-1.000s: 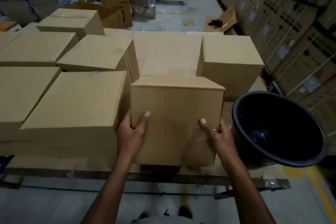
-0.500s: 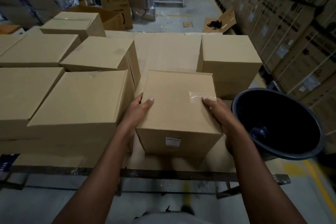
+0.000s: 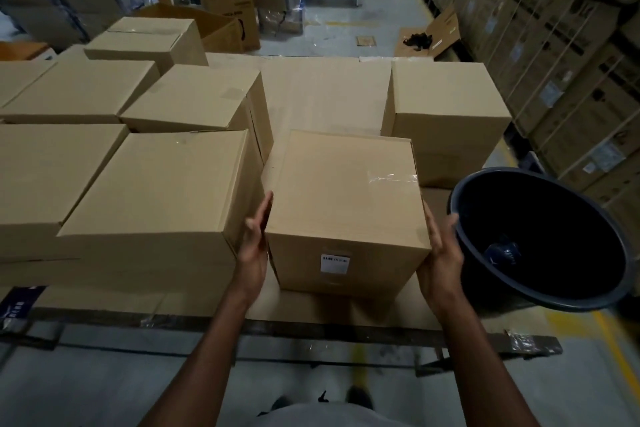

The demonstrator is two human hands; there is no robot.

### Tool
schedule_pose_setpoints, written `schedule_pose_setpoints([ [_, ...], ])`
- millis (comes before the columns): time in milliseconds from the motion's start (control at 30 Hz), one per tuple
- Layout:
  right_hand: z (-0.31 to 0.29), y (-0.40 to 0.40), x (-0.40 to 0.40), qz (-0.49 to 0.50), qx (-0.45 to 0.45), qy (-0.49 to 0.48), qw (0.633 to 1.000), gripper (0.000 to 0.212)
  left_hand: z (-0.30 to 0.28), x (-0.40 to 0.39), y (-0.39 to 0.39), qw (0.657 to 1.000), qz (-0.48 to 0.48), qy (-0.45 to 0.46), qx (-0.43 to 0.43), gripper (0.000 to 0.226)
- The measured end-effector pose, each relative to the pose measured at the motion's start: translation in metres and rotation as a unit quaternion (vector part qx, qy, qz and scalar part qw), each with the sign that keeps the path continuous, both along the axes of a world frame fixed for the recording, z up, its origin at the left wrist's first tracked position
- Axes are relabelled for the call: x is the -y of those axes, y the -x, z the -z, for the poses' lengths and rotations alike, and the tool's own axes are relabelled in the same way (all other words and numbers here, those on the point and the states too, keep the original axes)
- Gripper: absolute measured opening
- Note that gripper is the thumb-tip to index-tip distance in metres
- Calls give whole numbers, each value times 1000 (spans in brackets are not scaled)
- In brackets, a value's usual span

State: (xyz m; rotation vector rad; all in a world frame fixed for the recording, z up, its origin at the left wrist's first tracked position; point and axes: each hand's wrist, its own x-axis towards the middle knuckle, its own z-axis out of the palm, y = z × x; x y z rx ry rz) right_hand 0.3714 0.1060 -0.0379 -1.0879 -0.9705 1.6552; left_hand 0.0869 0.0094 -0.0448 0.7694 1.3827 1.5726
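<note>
A sealed brown cardboard box [image 3: 341,198] with a small white label on its near face sits on the cardboard-covered platform [image 3: 325,97], right of a larger box [image 3: 162,191]. My left hand [image 3: 256,239] lies flat, fingers straight, against the box's left side, in the gap to the larger box. My right hand [image 3: 441,253] is flat against its right side near the front corner. Clear tape shows on the box's top right edge.
Several more sealed boxes fill the platform's left half, and one box [image 3: 446,118] stands at the back right. A dark plastic bin [image 3: 540,239] tilts at the platform's right edge. Strapped cartons [image 3: 571,55] line the right wall. Grey floor lies beyond.
The box was tipped up on its edge, then laid flat on the platform. My hands slid from its top face to its two sides.
</note>
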Motion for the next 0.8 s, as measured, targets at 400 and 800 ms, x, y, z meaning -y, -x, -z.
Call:
schedule_pose_setpoints([
  [400,47,12,34,-16,181,-20,983,80,42,5,-22,988,-16,122,-93,74],
  [800,-45,29,-26,38,332,-144,932,64,-59,-51,-11,941,-58,190,-274,63],
])
